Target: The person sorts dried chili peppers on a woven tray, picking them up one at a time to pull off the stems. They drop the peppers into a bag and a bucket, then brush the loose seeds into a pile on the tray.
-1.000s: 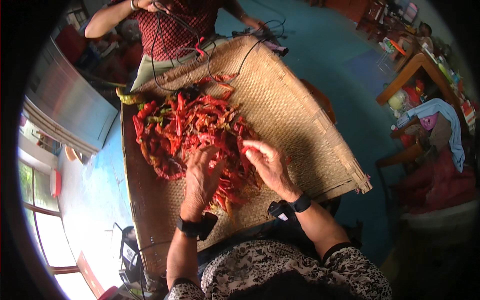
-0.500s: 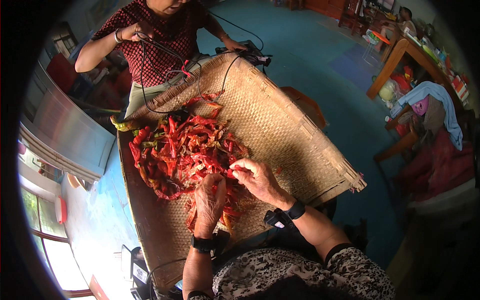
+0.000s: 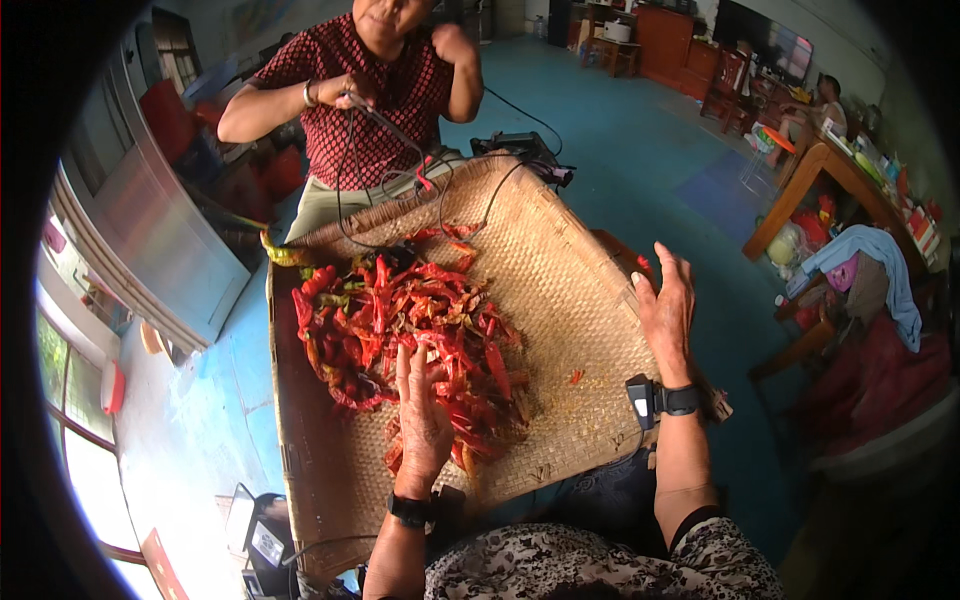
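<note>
A heap of wrinkled red chili peppers (image 3: 430, 310) lies in the left part of a big woven bamboo tray (image 3: 560, 300). My left hand (image 3: 422, 435) rests at the near side of the heap, fingers stretched out over the peppers, gripping nothing that I can see. Out at the tray's right rim, my right hand (image 3: 668, 312) is raised with thumb and fingers apart. A small red piece (image 3: 643, 262) shows beside its fingertips, over the floor; whether it touches them I cannot tell. One yellow-green pepper (image 3: 285, 254) sits at the tray's far left corner.
Across the tray a person in a patterned red shirt (image 3: 350, 120) holds a looped black cable (image 3: 395, 135), which hangs over the far rim. A black device (image 3: 525, 150) is by the far corner. Cloth-covered furniture (image 3: 870, 270) stands right; a metal panel (image 3: 165, 220) stands left.
My hands have parted: the right swung out to the tray's right rim and opened, while the left spread over the peppers. The other person raised one hand from the black device. My view shifted.
</note>
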The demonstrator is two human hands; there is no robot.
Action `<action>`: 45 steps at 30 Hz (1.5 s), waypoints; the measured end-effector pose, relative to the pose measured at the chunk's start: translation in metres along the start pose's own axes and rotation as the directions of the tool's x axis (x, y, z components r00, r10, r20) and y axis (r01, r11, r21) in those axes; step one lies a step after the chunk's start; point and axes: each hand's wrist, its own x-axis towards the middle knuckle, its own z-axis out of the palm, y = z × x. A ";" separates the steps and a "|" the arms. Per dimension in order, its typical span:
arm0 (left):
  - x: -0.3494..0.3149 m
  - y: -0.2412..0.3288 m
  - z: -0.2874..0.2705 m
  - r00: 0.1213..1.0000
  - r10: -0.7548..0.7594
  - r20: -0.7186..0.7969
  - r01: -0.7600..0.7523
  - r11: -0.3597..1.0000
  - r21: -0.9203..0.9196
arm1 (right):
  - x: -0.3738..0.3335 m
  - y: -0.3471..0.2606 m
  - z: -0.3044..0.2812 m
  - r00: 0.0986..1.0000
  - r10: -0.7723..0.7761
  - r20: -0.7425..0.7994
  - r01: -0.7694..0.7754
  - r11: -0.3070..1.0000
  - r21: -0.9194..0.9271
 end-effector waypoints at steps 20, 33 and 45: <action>-0.015 0.002 -0.014 0.964 -0.263 -0.033 0.265 0.958 0.109 | -0.041 -0.062 -0.004 0.583 0.067 0.809 -0.766 0.375 0.521; -0.044 -0.028 -0.009 0.993 -0.107 0.048 0.054 0.778 0.626 | -0.028 -0.003 0.047 0.696 -0.273 0.664 0.137 0.958 0.251; -0.042 -0.034 0.000 0.998 -0.060 0.033 0.023 0.751 0.660 | -0.087 -0.108 0.061 0.459 -0.488 0.743 0.221 0.872 0.436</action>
